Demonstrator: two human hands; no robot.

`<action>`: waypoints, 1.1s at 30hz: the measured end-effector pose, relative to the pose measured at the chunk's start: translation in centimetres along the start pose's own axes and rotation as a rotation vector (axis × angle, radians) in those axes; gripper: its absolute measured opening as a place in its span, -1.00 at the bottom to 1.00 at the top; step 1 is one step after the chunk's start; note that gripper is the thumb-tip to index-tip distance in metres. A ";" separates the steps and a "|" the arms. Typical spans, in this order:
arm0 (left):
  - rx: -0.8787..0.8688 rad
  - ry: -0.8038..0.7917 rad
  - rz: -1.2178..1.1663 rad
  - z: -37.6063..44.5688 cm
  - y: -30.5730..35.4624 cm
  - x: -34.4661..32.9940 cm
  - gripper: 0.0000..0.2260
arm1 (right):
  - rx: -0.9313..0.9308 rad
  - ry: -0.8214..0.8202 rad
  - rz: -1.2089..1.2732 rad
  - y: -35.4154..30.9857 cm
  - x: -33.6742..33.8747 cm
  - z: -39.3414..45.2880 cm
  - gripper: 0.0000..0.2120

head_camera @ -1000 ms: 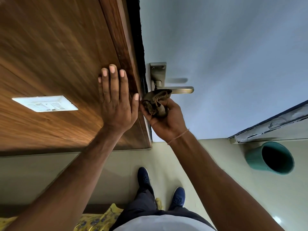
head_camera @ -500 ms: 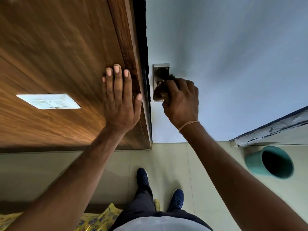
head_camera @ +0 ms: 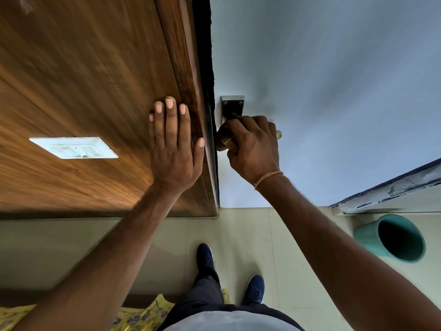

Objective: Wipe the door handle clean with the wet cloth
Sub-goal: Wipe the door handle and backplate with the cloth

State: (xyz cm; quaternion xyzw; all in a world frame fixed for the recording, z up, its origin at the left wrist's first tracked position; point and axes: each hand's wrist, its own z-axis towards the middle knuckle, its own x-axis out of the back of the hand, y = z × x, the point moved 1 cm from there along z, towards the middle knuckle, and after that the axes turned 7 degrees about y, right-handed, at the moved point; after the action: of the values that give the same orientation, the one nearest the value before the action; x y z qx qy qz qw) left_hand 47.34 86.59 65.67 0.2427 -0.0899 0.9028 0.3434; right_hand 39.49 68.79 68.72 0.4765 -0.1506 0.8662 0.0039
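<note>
The wall panel (head_camera: pixel 83 80) at left is wood-grain veneer, warm brown, smooth with a soft sheen. On it sits a white switch plate (head_camera: pixel 74 148) of glossy plastic. The door (head_camera: pixel 334 80) has a matt, pale grey-blue painted face. The door handle (head_camera: pixel 232 107) has a brushed metal backplate, and the lever tip (head_camera: pixel 278 134) looks brassy. The cloth (head_camera: pixel 224 137) is brownish fabric, mostly hidden. The floor (head_camera: pixel 250 235) is smooth, pale tile with a faint gloss. The teal bucket (head_camera: pixel 372 237) looks like smooth plastic. The ledge (head_camera: pixel 386 194) at right shows chipped, rough paint.
</note>
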 end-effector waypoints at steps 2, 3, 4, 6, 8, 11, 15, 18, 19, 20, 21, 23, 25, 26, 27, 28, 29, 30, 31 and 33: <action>0.006 0.001 0.002 0.0 0.1 0.0 -0.34 | 0.052 -0.009 -0.006 0.6 -0.2 -0.1 -0.59; 0.010 0.003 0.004 0.1 0.2 -0.1 -0.34 | 0.084 -0.020 -0.008 0.7 -0.2 -0.1 -0.58; 0.014 0.004 0.006 0.1 0.2 -0.1 -0.34 | 0.128 -0.038 -0.006 0.8 -0.3 0.0 -0.58; 0.022 0.002 0.005 0.1 0.3 -0.1 -0.34 | 0.219 -0.081 0.006 0.8 -0.3 0.4 -0.59; 0.018 0.000 0.005 0.0 0.3 -0.1 -0.34 | 0.240 -0.090 0.031 0.9 0.1 0.8 -0.58; 0.012 0.000 0.001 0.0 0.2 0.0 -0.34 | 0.093 -0.018 0.073 1.7 1.2 -0.2 -0.53; 0.011 0.006 0.010 0.1 0.2 0.0 -0.34 | -0.293 0.083 0.151 5.1 1.4 -2.5 -0.54; 0.022 -0.001 0.004 0.1 0.4 -0.1 -0.34 | -0.646 0.153 0.561 5.7 1.9 -3.5 -0.53; 0.027 -0.006 0.005 0.1 0.5 -0.1 -0.34 | -0.774 0.191 0.726 5.6 2.1 -3.7 -0.53; 0.031 -0.008 0.006 0.1 0.5 -0.1 -0.34 | -0.891 0.215 0.885 5.7 2.1 -3.6 -0.53; 0.036 -0.009 0.004 0.1 0.6 -0.2 -0.34 | -0.993 0.219 1.052 5.9 2.0 -3.5 -0.55; 0.040 -0.008 0.003 0.1 0.6 -0.2 -0.35 | -1.148 0.164 1.361 6.3 1.5 -3.1 -0.70; 0.036 -0.010 0.010 0.1 0.5 -0.2 -0.35 | -1.289 0.056 1.577 6.1 1.0 -2.9 -0.86; 0.036 -0.009 0.013 0.1 0.5 -0.2 -0.35 | -1.368 0.017 1.659 5.8 0.7 -3.1 -0.87; 0.037 -0.006 0.013 0.1 0.5 -0.3 -0.36 | -1.433 -0.006 1.741 5.4 0.4 -3.2 -0.89; 0.038 -0.003 0.011 0.1 0.5 -0.3 -0.36 | -1.489 -0.021 1.809 4.8 0.2 -3.2 -0.93; 0.039 -0.003 0.010 0.1 0.5 -0.3 -0.36 | -1.535 -0.028 1.874 4.2 0.0 -3.0 -0.96; 0.039 -0.004 0.008 0.1 0.5 -0.2 -0.35 | -1.567 -0.035 1.935 3.5 -0.3 -2.9 -0.96; 0.037 -0.006 0.008 0.1 0.4 -0.2 -0.35 | -1.581 -0.049 1.999 2.8 -0.4 -2.7 -0.94; 0.032 -0.008 0.009 0.2 0.4 -0.1 -0.34 | -1.556 -0.087 2.105 1.3 -0.8 -2.4 -0.87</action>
State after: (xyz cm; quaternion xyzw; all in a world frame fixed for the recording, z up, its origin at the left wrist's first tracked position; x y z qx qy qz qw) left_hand 47.22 86.16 65.74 0.2513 -0.0777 0.9047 0.3352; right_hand 37.72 68.26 66.51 0.0316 -0.9061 0.1249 -0.4030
